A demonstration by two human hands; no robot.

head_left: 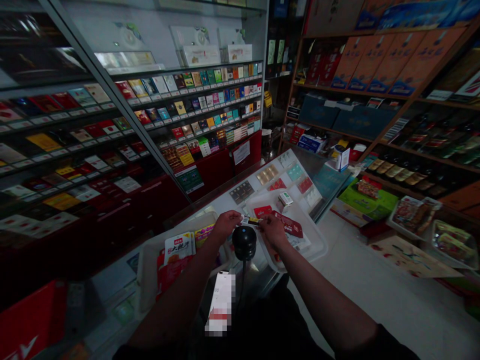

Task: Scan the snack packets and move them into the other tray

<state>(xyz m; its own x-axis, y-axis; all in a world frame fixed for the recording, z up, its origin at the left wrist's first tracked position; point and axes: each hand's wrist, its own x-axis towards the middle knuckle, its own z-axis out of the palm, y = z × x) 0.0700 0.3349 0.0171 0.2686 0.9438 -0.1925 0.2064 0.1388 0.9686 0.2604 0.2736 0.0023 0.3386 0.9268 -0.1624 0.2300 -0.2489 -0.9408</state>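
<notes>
Both of my hands hold one small flat packet [250, 220] just above a black barcode scanner [244, 243] on a stand. My left hand [226, 223] pinches the packet's left end and my right hand [273, 230] pinches its right end. Under my right hand lies a white tray [317, 245] with red packets [288, 225] and a small white box [285, 199]. A second white tray [148, 265], to the left, holds snack bags [177, 248].
A glass counter [270, 185] with cards under it runs away from me. Cigarette shelves [195, 105] behind glass fill the left wall. Wooden shelves [375, 95] with boxes and bottles stand at the right. A phone [222, 300] lies near me. Boxes of goods [369, 197] sit on the floor.
</notes>
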